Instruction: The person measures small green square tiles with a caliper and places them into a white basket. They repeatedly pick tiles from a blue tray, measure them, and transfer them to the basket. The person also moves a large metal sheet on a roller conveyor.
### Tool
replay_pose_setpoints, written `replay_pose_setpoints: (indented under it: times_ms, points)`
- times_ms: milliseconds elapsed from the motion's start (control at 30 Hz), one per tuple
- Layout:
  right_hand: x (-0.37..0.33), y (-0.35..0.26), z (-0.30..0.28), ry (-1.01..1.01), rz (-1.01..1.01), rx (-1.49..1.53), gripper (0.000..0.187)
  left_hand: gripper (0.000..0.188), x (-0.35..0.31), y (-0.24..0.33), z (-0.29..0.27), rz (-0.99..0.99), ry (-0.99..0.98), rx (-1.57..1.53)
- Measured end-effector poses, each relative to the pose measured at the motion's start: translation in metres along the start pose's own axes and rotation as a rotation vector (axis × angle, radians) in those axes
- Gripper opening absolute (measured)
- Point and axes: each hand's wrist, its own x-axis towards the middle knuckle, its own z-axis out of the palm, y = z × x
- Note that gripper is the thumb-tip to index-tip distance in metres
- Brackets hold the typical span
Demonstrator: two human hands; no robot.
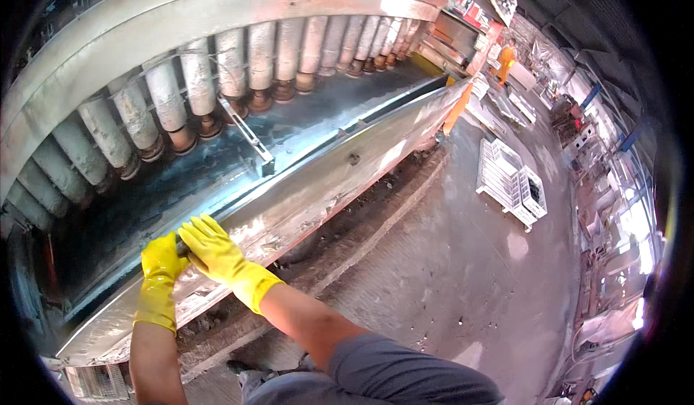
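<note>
Both hands wear yellow rubber gloves and meet at the near rim of a long metal trough point(340, 165). My left hand point(163, 258) is closed around a small dark object point(181, 246), whose kind I cannot make out. Beside it lies my right hand point(217, 254), its fingers stretched out toward the rim and against the dark object. Inside the trough, dark wet-looking liquid or a wet surface point(238, 163) lies under a row of pale cylinders point(168, 97). A slim metal bracket point(246, 131) reaches over to the trough's inner edge.
A thick curved beam point(217, 7) runs above the cylinders. On the concrete floor point(448, 275) to the right stands a white slatted crate point(510, 181). Farther back, a person in orange clothing point(505, 61) is near stacked pale slabs point(510, 105). Clutter lines the right side.
</note>
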Motion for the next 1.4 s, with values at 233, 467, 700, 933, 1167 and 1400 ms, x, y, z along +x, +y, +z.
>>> replay_pose_setpoints:
  times_ms: [233, 467, 700, 933, 1167, 1400]
  points:
    - [-0.359, 0.011, -0.206, -0.657, 0.977, 0.327, 0.062, 0.070, -0.013, 0.012, 0.005, 0.044, 0.050, 0.015]
    - [-0.574, -0.108, -0.483, 0.155, 2.341, -0.197, 0.053, 0.076, -0.020, 0.005, 0.012, 0.038, 0.105, 0.033]
    - [-0.606, -0.085, -0.434, 0.421, 2.133, -0.030, 0.049, 0.081, -0.022, 0.020, 0.051, -0.091, 0.271, -0.053]
    - [-0.600, -0.058, -0.392, 0.349, 2.030, 0.142, 0.045, 0.083, -0.016, 0.094, 0.089, -0.042, 0.721, 0.062]
    - [-0.638, -0.021, -0.473, 0.563, 2.110, -0.011, 0.041, 0.080, 0.064, 0.253, 0.095, 0.080, 0.713, -0.016]
    - [-0.667, 0.070, -0.654, 0.989, 1.521, -0.294, 0.035, 0.078, 0.160, 0.417, 0.114, 0.314, 0.605, -0.163]
